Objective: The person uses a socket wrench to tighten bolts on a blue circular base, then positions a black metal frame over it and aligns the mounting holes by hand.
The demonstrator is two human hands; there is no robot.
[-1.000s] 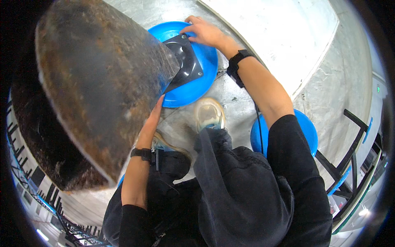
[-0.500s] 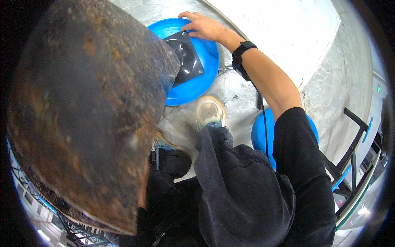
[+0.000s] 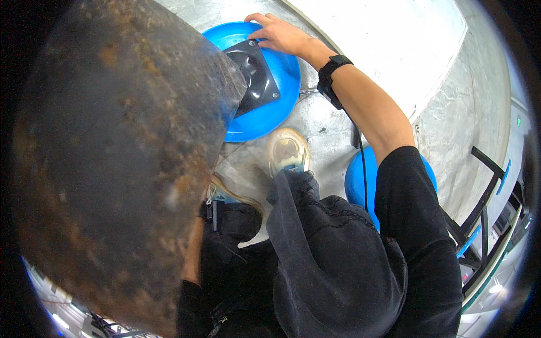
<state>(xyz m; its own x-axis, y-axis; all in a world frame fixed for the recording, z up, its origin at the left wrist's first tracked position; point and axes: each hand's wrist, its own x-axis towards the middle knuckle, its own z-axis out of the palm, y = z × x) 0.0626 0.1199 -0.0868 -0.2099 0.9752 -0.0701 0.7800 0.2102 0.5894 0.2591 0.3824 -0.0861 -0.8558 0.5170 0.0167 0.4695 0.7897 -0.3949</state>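
Note:
My right hand [image 3: 280,35] reaches over the far rim of a blue round seat [image 3: 282,76], which looks like an upturned stool seat. Its fingers bend over the rim and the thumb side lies near a corner of a black bolted plate [image 3: 256,93] fixed in the middle. A large dark, rust-mottled piece [image 3: 124,158] rises close on the left and covers part of the seat and plate; how it joins them cannot be seen. Behind its lower edge my left forearm [image 3: 194,253] shows, while my left hand is hidden.
Another blue round seat [image 3: 355,177] is on the grey floor [image 3: 324,132] by my right arm. A white panel [image 3: 389,50] lies ahead to the right. A black cable [image 3: 363,169] hangs from my right wrist band [image 3: 329,79]. Black frames with blue parts [image 3: 479,208] stand far right.
The rust-mottled piece has tilted slightly; its lower edge has shifted, baring more of my left forearm. My right hand keeps its place on the blue seat's rim.

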